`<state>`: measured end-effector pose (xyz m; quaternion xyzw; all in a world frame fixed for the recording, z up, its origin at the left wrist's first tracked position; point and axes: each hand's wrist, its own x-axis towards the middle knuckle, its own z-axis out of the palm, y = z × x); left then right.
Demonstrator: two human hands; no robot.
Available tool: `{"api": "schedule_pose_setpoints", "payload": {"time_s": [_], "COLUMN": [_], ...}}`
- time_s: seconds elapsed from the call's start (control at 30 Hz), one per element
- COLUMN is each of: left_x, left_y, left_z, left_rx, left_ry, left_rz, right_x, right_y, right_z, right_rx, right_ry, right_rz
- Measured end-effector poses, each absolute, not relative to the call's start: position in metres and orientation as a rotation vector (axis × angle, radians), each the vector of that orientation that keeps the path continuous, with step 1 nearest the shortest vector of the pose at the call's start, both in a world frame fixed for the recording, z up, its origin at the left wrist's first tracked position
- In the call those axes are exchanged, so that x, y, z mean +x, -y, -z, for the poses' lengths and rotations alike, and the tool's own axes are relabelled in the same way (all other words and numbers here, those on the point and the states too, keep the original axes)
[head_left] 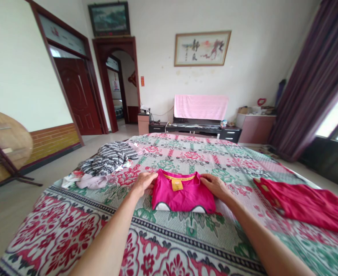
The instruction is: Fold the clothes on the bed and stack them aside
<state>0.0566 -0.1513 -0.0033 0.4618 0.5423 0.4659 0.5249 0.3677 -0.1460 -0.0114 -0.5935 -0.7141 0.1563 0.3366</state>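
Note:
A bright pink T-shirt [171, 198], folded into a compact rectangle, lies in front of me on a flowered cloth [192, 239]. Its neckline faces away from me, with a yellow label inside the collar and two white rounded shapes along the near edge. At the shirt's left shoulder corner, my left hand [143, 184] is closed with the fabric between thumb and fingers. My right hand [217, 187] grips the right shoulder corner in the same way, its fingertips partly hidden by the cloth.
Left on the cloth is a heap of clothes with a black-and-white striped garment [108, 156] and a pale pink piece [91, 181]. To the right lies a red garment [309, 205]. Beyond stands a low black cabinet [230, 135]; a folded round tabletop [10, 134] leans at far left.

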Motion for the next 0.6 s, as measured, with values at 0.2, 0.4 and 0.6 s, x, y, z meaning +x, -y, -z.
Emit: {"api": "schedule_pose_setpoints", "payload": {"time_s": [0.2, 0.4, 0.6], "left_x": [0.053, 0.049, 0.051], "left_y": [0.152, 0.158, 0.153], "left_z": [0.002, -0.007, 0.000], "left_rx": [1.267, 1.096, 1.272], "left_ry": [-1.377, -1.242, -1.465], "left_rz": [-1.011, -0.947, -0.964], "right_x": [0.362, 0.362, 0.365], "right_y": [0.144, 0.140, 0.139], "right_z": [0.006, 0.003, 0.011], "right_rx": [-1.690, -1.748, -1.723], "right_ry": [1.856, 1.807, 1.696], "right_rz": [-0.350, -0.357, -0.393]}}
